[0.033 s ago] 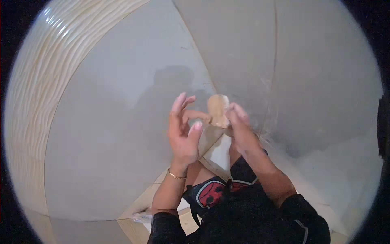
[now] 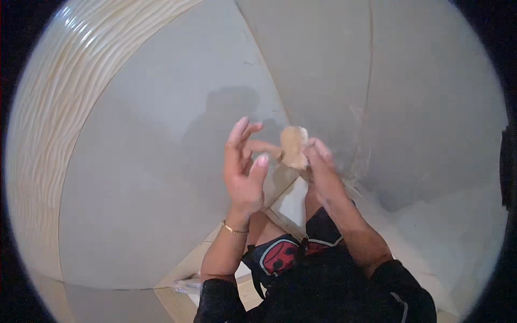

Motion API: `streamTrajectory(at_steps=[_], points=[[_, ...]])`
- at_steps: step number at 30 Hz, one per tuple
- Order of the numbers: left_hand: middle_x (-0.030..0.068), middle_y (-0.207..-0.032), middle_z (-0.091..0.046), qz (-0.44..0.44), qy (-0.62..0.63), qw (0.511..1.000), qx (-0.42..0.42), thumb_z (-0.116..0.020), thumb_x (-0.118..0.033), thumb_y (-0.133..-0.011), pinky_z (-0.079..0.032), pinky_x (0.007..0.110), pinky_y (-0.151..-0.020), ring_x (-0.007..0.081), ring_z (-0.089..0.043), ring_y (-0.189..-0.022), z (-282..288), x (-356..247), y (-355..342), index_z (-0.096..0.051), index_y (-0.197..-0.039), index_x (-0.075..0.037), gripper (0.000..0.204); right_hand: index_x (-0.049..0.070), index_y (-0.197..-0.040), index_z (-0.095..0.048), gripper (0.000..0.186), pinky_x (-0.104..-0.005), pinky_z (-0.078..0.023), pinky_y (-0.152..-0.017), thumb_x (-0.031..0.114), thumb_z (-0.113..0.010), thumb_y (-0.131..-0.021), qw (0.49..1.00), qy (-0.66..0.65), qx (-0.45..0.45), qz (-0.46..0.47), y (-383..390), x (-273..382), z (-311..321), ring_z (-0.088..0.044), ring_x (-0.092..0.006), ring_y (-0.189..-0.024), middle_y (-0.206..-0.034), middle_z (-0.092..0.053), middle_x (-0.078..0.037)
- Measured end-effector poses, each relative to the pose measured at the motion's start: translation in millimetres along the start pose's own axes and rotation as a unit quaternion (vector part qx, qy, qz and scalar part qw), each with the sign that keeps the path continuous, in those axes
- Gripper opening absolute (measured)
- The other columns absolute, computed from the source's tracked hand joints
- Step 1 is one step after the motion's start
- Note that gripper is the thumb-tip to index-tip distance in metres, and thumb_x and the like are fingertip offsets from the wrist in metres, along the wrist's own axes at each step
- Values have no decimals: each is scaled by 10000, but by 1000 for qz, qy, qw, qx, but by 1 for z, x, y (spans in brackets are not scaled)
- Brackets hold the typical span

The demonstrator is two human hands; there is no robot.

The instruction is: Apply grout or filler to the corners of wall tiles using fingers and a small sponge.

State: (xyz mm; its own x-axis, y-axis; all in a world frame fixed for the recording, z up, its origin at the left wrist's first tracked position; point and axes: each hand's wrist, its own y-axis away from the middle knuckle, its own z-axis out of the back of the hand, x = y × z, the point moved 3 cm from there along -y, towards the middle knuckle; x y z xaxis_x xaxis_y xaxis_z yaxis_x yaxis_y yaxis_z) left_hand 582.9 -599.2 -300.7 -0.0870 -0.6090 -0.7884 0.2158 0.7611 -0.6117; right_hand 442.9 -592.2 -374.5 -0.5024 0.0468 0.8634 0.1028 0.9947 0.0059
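In front of me my right hand grips a pale tan, rounded flat piece by its right side. Its upper right edge looks whitish, and I cannot tell what it is made of. My left hand is raised just left of it, thumb and fingers apart, with nothing in the grasp. One left finger stretches to the piece's left edge and seems to touch it. A thin gold bracelet circles my left wrist.
A wide grey sheet-like surface with seams lies before me. Cream ripple-textured material curves along the left. A light wooden strip and crumpled clear plastic are at lower left. Pale dust marks the surface on the right.
Hands, tan piece and background all sit very slightly further right in the picture. The grip of my right hand is the same.
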Motion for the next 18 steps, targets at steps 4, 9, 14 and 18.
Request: streamTrajectory(at_steps=[4, 9, 14, 18], points=[[195, -1203, -549, -58, -43, 996, -45, -562, -110, -862, -387, 378, -976, 231, -575, -1071, -4, -3, -47, -302, -1396, 9, 606, 127, -961, -531, 158, -220, -381, -556, 269, -483, -909, 997, -4, -39, -61, -1, -24, 20, -483, -54, -700, -816, -519, 45], [192, -1201, -549, -267, -261, 923, -92, -485, -2, -855, -406, 357, -970, 240, -554, -1107, 7, -8, -140, -356, -1372, -17, 534, 71, -952, -516, 226, -252, -371, -547, 294, -498, -917, 998, 33, -21, -43, -8, -98, 48, -458, -97, -647, -780, -524, 8], [134, -1068, -591, -350, -414, 834, -107, -477, 9, -768, -308, 459, -1027, 302, -522, -1067, 0, -4, -208, -407, -1344, -45, 582, 94, -937, -564, 169, -254, -361, -465, 251, -507, -911, 977, 184, -62, -85, -2, -195, 82, -463, -78, -551, -693, -510, 22], [139, -981, -610, -402, -507, 748, -144, -433, 37, -719, -207, 543, -1073, 366, -437, -1138, -16, -4, -224, -388, -1340, -19, 625, 17, -860, -533, 210, -287, -440, -606, 225, -542, -881, 971, 229, -12, -66, -7, -227, 102, -534, -128, -668, -725, -561, -60]])
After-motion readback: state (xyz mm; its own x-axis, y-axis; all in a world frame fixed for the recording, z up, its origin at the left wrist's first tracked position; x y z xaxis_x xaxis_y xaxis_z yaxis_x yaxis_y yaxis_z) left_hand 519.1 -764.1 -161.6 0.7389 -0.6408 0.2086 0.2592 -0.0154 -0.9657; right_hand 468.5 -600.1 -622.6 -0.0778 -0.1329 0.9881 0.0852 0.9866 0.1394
